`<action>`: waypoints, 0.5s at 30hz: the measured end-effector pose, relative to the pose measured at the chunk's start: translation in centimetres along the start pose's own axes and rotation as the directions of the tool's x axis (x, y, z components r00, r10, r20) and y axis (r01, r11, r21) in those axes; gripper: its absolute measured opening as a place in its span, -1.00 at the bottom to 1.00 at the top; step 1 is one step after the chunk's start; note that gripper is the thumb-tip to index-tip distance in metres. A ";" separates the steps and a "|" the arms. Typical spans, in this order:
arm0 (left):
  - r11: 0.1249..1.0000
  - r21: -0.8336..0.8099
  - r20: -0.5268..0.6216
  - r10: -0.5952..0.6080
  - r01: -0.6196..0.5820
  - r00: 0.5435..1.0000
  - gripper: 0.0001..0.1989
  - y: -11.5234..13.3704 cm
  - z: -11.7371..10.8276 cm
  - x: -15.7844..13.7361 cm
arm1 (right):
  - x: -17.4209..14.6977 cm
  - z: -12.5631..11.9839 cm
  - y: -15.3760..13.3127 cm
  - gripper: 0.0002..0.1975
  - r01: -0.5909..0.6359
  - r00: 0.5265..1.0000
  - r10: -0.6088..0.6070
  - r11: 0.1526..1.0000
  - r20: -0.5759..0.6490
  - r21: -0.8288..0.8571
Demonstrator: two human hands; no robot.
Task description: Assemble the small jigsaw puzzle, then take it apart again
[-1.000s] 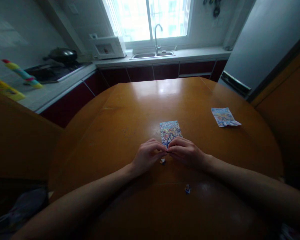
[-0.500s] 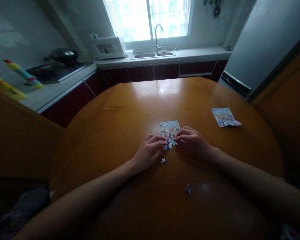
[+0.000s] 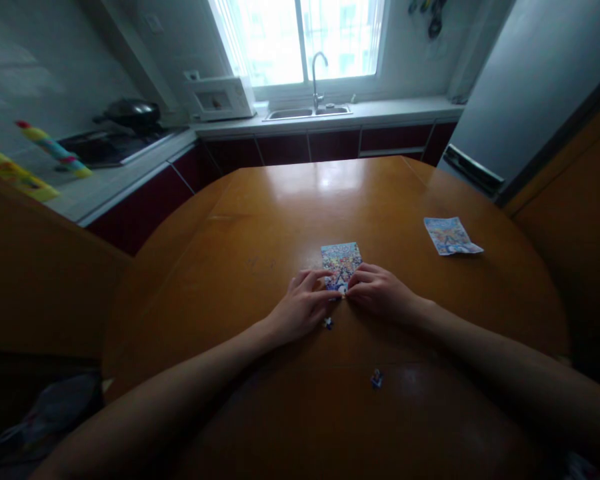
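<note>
A small, nearly whole jigsaw puzzle with a crowded, colourful picture lies on the wooden table, its lower part covered by my hands. My left hand rests over its lower left side, thumb and forefinger apart, the thumb reaching along the bottom edge. At the lower right corner, the bent fingers of my right hand pinch a puzzle piece, which is mostly hidden. One loose piece lies just below my left hand. Another loose piece is closer to me.
A creased printed sheet with a similar picture lies to the right on the table. Beyond are a sink, a microwave, and a stove with a dark pan. A fridge stands at the right.
My right hand has shifted slightly left and down to the puzzle's bottom edge. My left thumb has moved right and down, spreading away from the forefinger. The loose pieces stay put.
</note>
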State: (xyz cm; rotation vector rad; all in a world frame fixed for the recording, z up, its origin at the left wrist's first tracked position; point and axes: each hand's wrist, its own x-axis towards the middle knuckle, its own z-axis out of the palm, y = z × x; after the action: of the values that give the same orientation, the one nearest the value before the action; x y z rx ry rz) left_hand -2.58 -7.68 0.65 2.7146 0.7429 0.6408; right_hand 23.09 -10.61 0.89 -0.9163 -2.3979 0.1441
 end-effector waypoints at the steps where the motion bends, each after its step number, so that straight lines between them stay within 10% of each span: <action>1: 1.000 0.000 -0.001 -0.002 0.002 1.000 -0.70 0.0 0.0 0.0 | 0.0 0.0 0.0 -0.77 0.004 1.000 -0.003 1.000 0.006 -0.015; 15: 1.000 0.010 0.030 -0.019 0.018 0.999 -0.73 0.3 -0.1 0.1 | 0.1 -1.0 -0.9 -0.82 -0.066 0.994 0.063 0.997 0.087 0.038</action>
State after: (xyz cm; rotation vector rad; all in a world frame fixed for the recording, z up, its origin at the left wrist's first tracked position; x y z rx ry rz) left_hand -2.46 -7.86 0.82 2.7170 0.7651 0.5929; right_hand 23.04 -11.35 2.01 -0.9875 -2.4356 0.2606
